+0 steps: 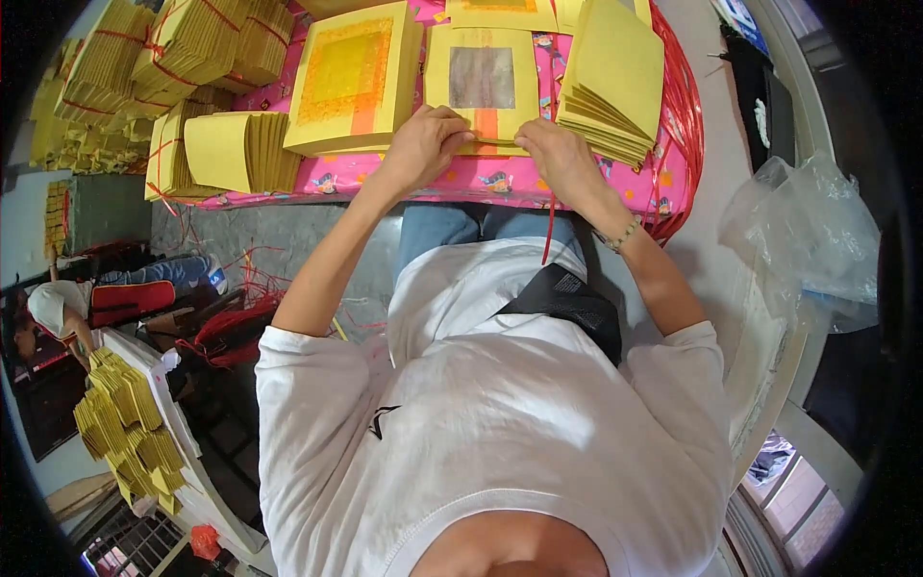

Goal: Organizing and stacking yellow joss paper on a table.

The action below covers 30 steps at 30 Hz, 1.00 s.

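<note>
In front of me lies a yellow paper sheet (527, 72) with a silver-grey square and an orange band below it. My left hand (423, 149) pinches the sheet's near edge at its left corner. At the right corner, my right hand (562, 159) has its fingers closed on the same edge. Between the hands that edge looks like a narrow folded strip. A thick stack of yellow paper (351, 72) with a gold and orange square stands just left. Fanned folded yellow papers (611, 82) lie right of the sheet. A red plastic strand (550, 231) hangs below my right hand.
A pink patterned cloth (500, 178) covers the table. Tied yellow bundles (192, 43) are piled at the far left, and red strands (681, 106) drape over the right edge. A clear plastic bag (812, 240) hangs at right. Another person (62, 308) is at far left, near a white table (178, 413).
</note>
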Each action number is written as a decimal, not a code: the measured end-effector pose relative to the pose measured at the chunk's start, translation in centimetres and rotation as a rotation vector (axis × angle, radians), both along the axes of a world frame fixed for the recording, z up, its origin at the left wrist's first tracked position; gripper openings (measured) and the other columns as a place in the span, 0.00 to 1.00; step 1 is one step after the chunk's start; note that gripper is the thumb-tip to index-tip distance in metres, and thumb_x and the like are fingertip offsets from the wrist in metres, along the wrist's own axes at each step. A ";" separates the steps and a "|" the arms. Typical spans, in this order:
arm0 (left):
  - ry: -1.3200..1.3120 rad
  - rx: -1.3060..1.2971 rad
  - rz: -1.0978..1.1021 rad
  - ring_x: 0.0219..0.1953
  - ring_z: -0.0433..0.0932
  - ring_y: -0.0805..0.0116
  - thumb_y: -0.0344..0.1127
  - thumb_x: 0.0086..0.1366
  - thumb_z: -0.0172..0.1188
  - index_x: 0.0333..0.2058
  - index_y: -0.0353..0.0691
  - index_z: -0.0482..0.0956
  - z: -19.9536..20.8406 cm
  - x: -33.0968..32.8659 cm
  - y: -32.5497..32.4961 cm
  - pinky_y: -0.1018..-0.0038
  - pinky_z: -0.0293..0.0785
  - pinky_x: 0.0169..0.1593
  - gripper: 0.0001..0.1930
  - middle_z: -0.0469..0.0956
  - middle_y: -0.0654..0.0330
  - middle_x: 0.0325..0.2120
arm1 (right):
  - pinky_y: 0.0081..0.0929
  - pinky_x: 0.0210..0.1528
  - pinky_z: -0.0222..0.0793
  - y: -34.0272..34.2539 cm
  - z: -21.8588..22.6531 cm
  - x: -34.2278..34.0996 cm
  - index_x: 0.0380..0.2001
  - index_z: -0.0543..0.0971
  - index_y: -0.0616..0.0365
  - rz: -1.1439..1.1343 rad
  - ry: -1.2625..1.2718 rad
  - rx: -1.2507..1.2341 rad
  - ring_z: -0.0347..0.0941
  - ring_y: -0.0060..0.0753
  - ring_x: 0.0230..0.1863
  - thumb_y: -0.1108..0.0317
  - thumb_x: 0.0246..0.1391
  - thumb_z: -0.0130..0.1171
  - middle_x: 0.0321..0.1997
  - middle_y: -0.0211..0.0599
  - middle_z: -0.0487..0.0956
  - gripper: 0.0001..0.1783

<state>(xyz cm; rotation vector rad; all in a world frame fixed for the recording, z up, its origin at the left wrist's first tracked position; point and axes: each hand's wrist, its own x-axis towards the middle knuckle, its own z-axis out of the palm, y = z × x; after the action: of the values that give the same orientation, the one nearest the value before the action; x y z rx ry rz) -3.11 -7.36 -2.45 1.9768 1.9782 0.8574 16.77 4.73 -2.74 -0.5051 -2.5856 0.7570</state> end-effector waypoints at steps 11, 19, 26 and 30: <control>0.188 0.050 0.000 0.37 0.73 0.51 0.36 0.60 0.57 0.37 0.39 0.76 0.8 1.8 0.0 0.62 0.71 0.41 0.09 0.75 0.54 0.34 | 0.42 0.31 0.69 -0.3 -0.5 -0.5 0.33 0.72 0.61 -0.077 -0.018 0.133 0.73 0.54 0.31 0.72 0.56 0.52 0.29 0.47 0.73 0.04; 0.271 -0.004 0.121 0.36 0.72 0.51 0.25 0.53 0.56 0.45 0.40 0.74 1.1 1.4 1.1 0.63 0.72 0.40 0.18 0.76 0.55 0.36 | 0.34 0.49 0.72 -2.5 2.6 -0.4 0.44 0.75 0.59 -0.148 0.219 0.354 0.70 0.46 0.55 0.70 0.53 0.56 0.50 0.43 0.74 0.14; -0.050 0.206 0.302 0.33 0.72 0.51 0.27 0.60 0.52 0.44 0.38 0.74 4.1 1.4 0.5 0.62 0.70 0.36 0.12 0.76 0.51 0.29 | 0.29 0.51 0.70 -3.4 3.0 -0.9 0.53 0.69 0.61 -0.131 0.274 -0.356 0.71 0.44 0.53 0.69 0.55 0.56 0.51 0.45 0.73 0.22; -0.139 0.279 0.354 0.31 0.72 0.49 0.26 0.61 0.53 0.42 0.36 0.75 6.6 2.0 -0.9 0.61 0.70 0.36 0.11 0.75 0.48 0.29 | 0.28 0.60 0.61 -1.9 1.8 -4.0 0.64 0.53 0.63 -0.027 0.462 -0.823 0.61 0.32 0.62 0.69 0.58 0.56 0.62 0.41 0.61 0.35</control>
<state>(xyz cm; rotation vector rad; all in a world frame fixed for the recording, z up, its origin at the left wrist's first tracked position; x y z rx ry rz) -1.15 -8.23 4.11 1.6580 2.2628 1.3804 12.81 2.82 -0.91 -0.5043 -1.7640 1.6996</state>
